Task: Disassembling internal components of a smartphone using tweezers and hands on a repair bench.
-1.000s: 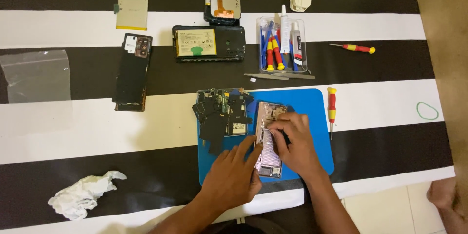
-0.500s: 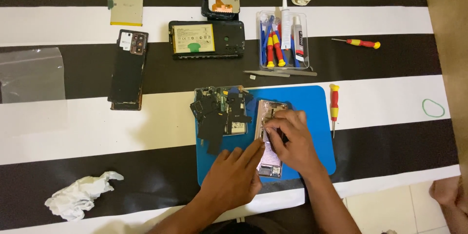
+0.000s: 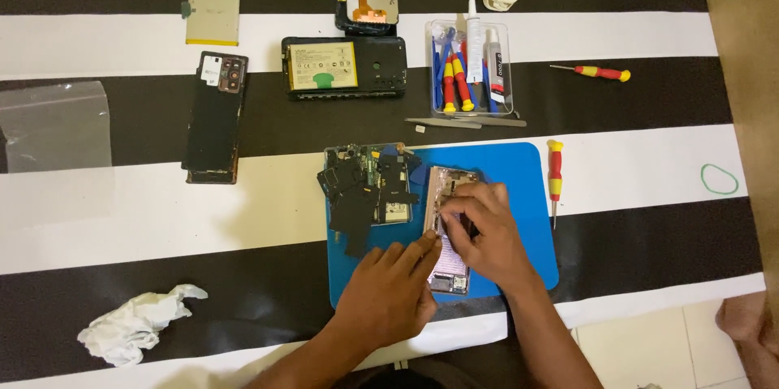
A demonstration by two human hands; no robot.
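The opened phone frame (image 3: 449, 231), a pinkish body with its insides bared, lies lengthwise on a blue work mat (image 3: 519, 186) on the striped bench (image 3: 122, 219), directly under both hands. The right hand (image 3: 485, 231) rests over the frame's middle with its fingers (image 3: 454, 209) curled and pinched together on something small inside it; what they grip is too small to tell. The left hand (image 3: 388, 292) lies flat at the frame's lower left edge, fingers (image 3: 422, 245) stretched out and nearly closed together, pressing the edge without clasping anything. Just left of the fingers a pile of dark loose phone parts (image 3: 369, 190) covers the mat's left end. Just right of the right hand, at the mat's edge, a red and yellow screwdriver (image 3: 555, 174) lies lengthwise. Beyond the fingers lie metal tweezers (image 3: 462, 122) and, further off, a clear tray of tools (image 3: 469, 68). Left of that tray sits another opened phone with a yellow-green battery (image 3: 345, 67), and further left a dark back cover (image 3: 214, 117) and a loose battery (image 3: 212, 12). A second small screwdriver (image 3: 596, 73) lies well to the right of the tray. A crumpled white tissue (image 3: 138, 324) sits far left of the left hand, near the bench edge, and a green rubber band (image 3: 719, 179) lies far right.
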